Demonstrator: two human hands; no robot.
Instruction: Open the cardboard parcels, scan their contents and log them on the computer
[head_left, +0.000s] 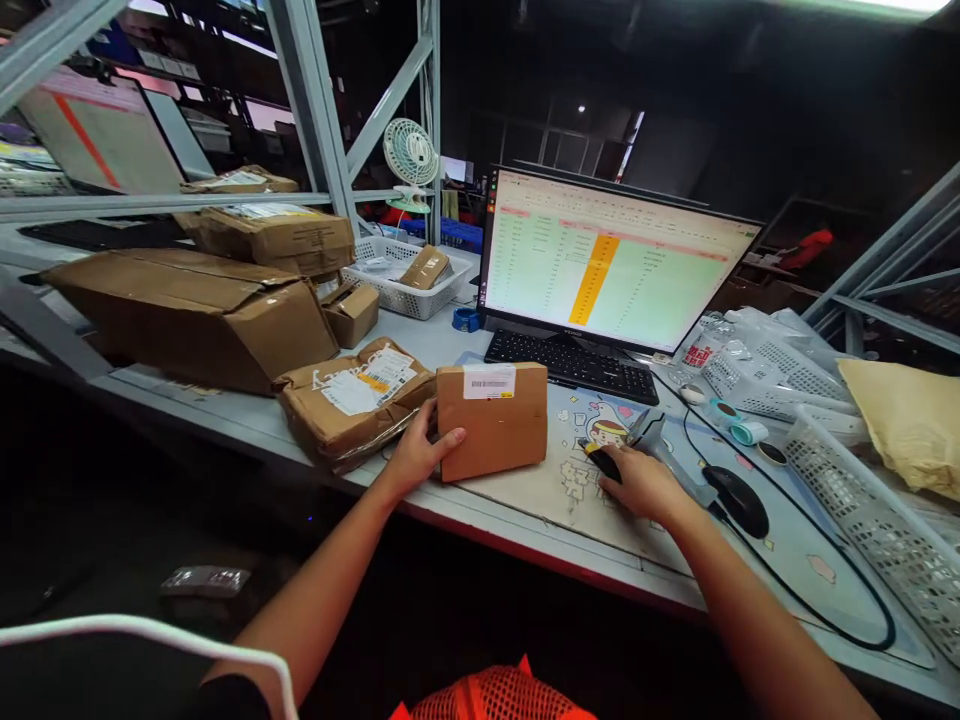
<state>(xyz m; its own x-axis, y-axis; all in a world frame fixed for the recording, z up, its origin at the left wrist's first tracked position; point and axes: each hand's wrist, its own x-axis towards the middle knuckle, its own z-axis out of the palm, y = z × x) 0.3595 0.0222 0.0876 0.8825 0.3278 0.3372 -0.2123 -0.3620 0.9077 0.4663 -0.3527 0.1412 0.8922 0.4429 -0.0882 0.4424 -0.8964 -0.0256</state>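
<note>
In the head view my left hand [415, 455] grips the left side of a small brown cardboard box [493, 432], its thumb across the front face. The box stands upright near the table's front edge, with a white barcode label [488, 382] at its top. My right hand [639, 482] is closed around a black and yellow utility knife [601, 461], held low over the desk mat [536, 500], to the right of the box and apart from it. Whether the blade is out, I cannot tell. Just beyond my right hand lies a grey handheld device [679, 462], partly hidden by it.
A wrapped parcel [356, 400] and a larger carton [199, 310] are at the left. Behind stand a keyboard [574, 365], a lit monitor [615, 260] and a white basket [412, 292]. A black mouse [737, 500], a cable and a perforated basket [874, 515] occupy the right.
</note>
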